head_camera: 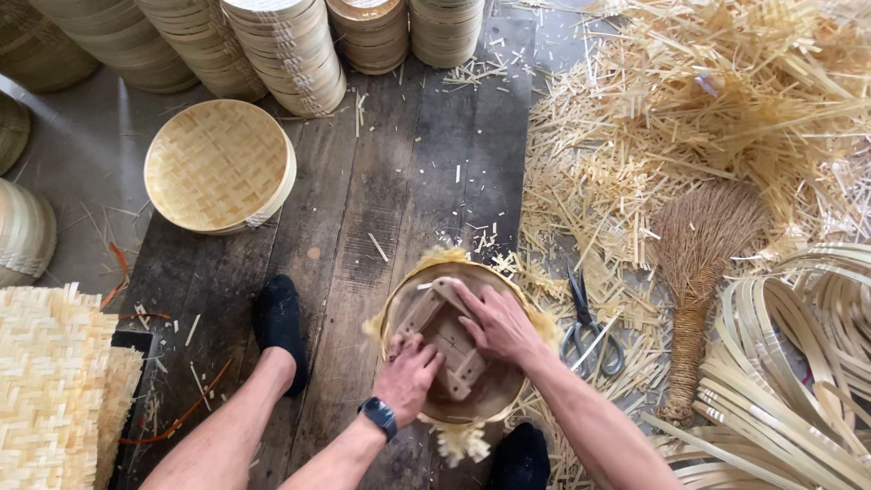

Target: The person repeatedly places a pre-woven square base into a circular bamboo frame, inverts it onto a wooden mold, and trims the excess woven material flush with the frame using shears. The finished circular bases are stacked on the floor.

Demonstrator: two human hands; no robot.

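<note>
Both palms pressing flat: left hand (pixel 406 377), right hand (pixel 494 322) pushing wooden block (pixel 443 338) into round bamboo frame (pixel 490 399) on plank floor (pixel 363 227) between my feet. Scissors (pixel 590 331) lying just right.

My arms are bare to past the elbow, with no sleeves showing. On my left wrist I wear a dark watch (pixel 378 415) with a black strap and a squarish dark face. My left hand (pixel 408 377) and right hand (pixel 494 319) carry no gloves or rings that I can make out. Both feet are in black socks (pixel 280 318).
</note>
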